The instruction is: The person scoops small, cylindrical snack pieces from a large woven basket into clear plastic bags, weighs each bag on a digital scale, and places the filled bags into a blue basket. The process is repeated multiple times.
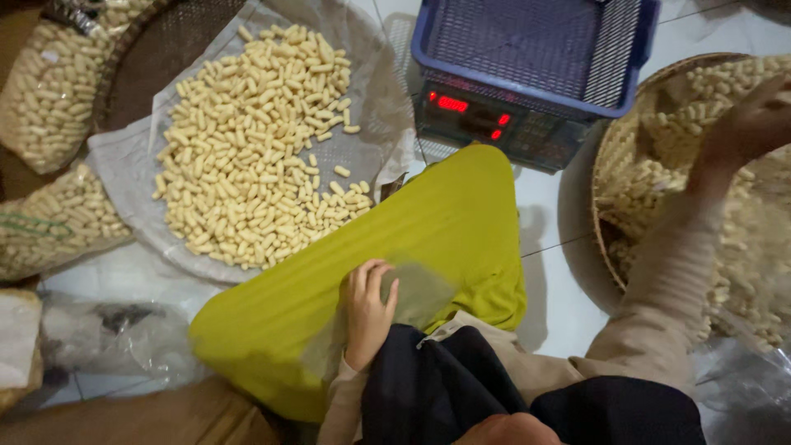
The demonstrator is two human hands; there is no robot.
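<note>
Left hand [368, 309] pinching an empty clear plastic bag [412, 297] flat on the lap, right hand [754, 124], fingers blurred beyond telling, reaching into the basket [606, 165] of snack sticks [725, 272], scale tray [535, 49] bare, filled bags [49, 82] stacked far left.

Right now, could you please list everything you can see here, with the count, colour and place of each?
Snack sticks: many, pale yellow, on a sheet at upper left.
Woven tray: one, tan, right, holding more sticks.
Filled bags: two, clear, far left.
Scale: one, dark, red digits, top centre.
Basket: one, blue, on the scale.
Yellow-green cloth: one, over the lap.
Clear bag: one, on the lap.
Left hand: gripping the clear bag.
Right hand: in the woven tray.
</note>
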